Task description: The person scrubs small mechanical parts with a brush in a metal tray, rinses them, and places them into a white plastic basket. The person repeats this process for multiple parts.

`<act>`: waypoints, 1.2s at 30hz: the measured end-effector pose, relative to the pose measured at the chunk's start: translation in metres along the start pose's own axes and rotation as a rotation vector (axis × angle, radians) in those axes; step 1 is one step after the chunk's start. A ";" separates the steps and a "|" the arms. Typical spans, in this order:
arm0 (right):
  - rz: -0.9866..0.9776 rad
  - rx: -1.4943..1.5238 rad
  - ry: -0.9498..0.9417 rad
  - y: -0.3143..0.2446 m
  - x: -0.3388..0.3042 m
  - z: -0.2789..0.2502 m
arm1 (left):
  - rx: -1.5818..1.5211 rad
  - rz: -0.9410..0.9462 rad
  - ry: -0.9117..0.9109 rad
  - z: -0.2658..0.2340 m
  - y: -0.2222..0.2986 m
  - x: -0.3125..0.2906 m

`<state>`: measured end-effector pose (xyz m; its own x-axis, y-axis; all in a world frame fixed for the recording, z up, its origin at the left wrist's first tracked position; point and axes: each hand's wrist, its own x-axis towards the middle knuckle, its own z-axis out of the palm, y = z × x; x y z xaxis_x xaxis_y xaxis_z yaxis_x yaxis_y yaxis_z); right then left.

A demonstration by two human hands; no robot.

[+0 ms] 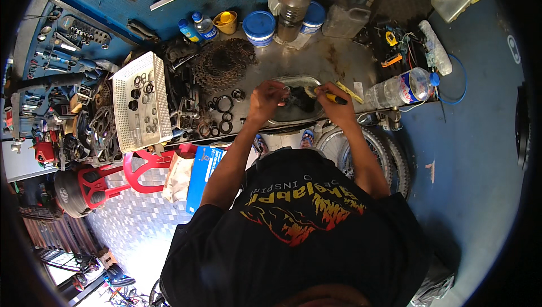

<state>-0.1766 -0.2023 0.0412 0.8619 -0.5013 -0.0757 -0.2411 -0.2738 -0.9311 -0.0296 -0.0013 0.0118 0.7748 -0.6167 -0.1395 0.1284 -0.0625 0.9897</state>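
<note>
My left hand (267, 100) is closed, pinching a small metal ring-like part (287, 90) between its fingertips; its exact kind is too small to tell. In my right hand (334, 104) is a brush (337, 99) with a yellow and black handle, its pale bristles pointing left, close to the part. Both hands are over a shallow oval metal tray (276, 121) with dark liquid or a dark thing inside. A yellow strip-like tool (358, 91) lies right of the tray. Left of my left hand, several black rings (224, 104) and small round parts rest on the workbench.
A white perforated basket (165, 101) with rings stands left, beside piled metal parts. Bicycle cassettes (223, 64) lie behind. Blue-lidded tubs (259, 27) and a dark-filled bottle (292, 13) line the back. A clear bottle (398, 90) lies right; bicycle wheels (367, 149) are below the bench.
</note>
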 end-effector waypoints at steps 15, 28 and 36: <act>0.052 -0.203 0.061 0.015 -0.032 0.002 | 0.691 0.452 0.080 -0.073 0.054 -0.015; -0.153 -0.130 -0.009 0.010 -0.027 0.025 | 1.058 0.044 0.753 -0.406 0.044 -0.016; -0.012 -0.207 -0.005 0.003 -0.027 0.015 | 0.958 0.321 0.765 -0.256 0.097 -0.014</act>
<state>-0.1941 -0.1775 0.0354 0.8672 -0.4934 -0.0671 -0.3169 -0.4429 -0.8387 0.1304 0.2017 0.1017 0.8878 -0.1193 0.4446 -0.3807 -0.7332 0.5635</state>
